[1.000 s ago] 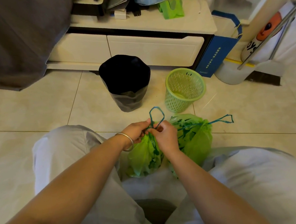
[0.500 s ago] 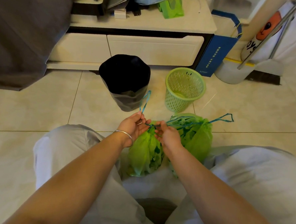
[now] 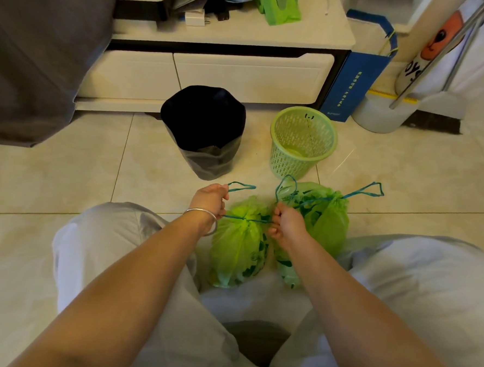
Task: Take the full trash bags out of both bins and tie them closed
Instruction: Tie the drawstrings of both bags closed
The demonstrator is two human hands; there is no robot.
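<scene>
Knot-tightening on near green trash bag (image 3: 239,248), on floor between knees: left hand (image 3: 211,200) and right hand (image 3: 287,226) each clenched on teal drawstring (image 3: 244,219). Next, probably: further outward pull.

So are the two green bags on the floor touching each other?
Cannot tell. In the head view the right hand sits in front of the spot where the left green bag and the right green bag would meet, hiding any contact or gap.
</scene>
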